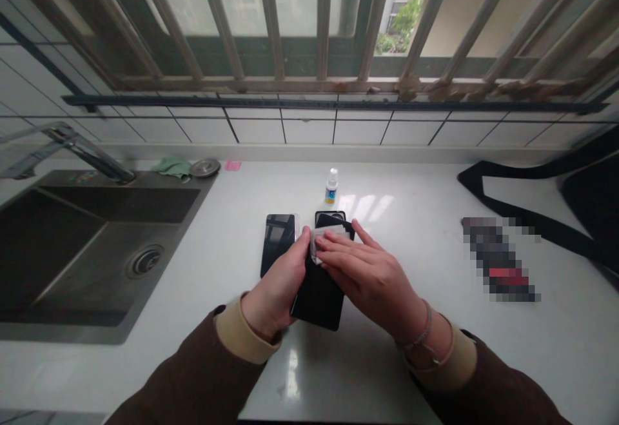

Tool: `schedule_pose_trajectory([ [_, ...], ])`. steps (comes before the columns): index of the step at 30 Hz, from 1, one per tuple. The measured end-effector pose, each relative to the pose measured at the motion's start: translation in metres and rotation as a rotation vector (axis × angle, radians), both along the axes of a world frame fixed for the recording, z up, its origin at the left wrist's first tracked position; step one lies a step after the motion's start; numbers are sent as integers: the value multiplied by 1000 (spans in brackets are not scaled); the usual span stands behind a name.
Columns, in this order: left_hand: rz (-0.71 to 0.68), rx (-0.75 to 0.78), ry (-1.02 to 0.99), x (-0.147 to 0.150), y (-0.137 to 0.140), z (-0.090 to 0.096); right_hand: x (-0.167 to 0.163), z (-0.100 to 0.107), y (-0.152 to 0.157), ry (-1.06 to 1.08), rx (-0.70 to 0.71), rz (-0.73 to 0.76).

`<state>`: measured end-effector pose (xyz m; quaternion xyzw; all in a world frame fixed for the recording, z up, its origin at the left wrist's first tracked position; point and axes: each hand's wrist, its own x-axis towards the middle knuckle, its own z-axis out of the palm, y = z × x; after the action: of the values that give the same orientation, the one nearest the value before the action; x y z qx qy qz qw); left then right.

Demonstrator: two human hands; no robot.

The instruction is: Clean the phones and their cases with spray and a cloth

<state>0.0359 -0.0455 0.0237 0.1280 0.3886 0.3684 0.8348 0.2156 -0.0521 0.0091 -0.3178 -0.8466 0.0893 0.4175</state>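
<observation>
My left hand (278,283) grips a black smartphone (319,299) along its left edge, with the thumb lying up that side. Under the fingers of my right hand (374,267), a folded white wipe (316,244) is pressed on the upper part of the phone's dark face. A second phone (275,244) with a dark, shiny screen lies on the counter just left of the held one. Partly hidden behind the held phone is another dark, phone-shaped thing (329,215). Beyond it stands a small white-capped bottle (331,187) with a blue and yellow label.
At the left, a steel sink (162,202) is set into the white counter (217,238) below a chrome faucet (91,157). A green cloth (173,167), a metal drain cover (205,168) and a pink piece (233,166) lie behind. A black strap (532,209) and a blurred-out object (498,260) are right.
</observation>
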Motion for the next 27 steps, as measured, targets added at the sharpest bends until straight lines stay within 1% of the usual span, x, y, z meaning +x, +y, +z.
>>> schedule_pose_trajectory([
  [2, -143, -26, 61, -1, -5, 0, 3, 1, 2, 21, -27, -91],
  [4, -301, -74, 107, -5, -7, 0, 5, 2, 3, 56, -84, -138],
  [6, -393, -110, 85, -9, -6, 1, 6, 3, 4, 133, -202, -154],
  [8, -434, -140, 5, -14, -2, 3, 6, 4, 4, 243, -364, -184],
  [10, -437, -153, -72, -17, 3, 8, 8, 6, 5, 336, -512, -235],
  [12, -405, -149, -95, -20, 7, 13, 10, 7, 7, 392, -602, -265],
  [15, -332, -126, -64, -21, 10, 20, 13, 7, 11, 456, -655, -266],
  [18, -285, -104, -29, -19, 9, 20, 12, 6, 14, 536, -705, -258],
  [20, -299, -102, -25, -17, 6, 16, 10, 6, 14, 568, -758, -239],
  [24, -393, -118, -23, -14, 2, 9, 6, 6, 12, 580, -850, -203],
  [26, -383, -132, -17, -14, 2, 10, 5, 5, 11, 598, -855, -204],
  [27, -353, -132, -16, -15, 3, 12, 6, 4, 11, 614, -847, -208],
])
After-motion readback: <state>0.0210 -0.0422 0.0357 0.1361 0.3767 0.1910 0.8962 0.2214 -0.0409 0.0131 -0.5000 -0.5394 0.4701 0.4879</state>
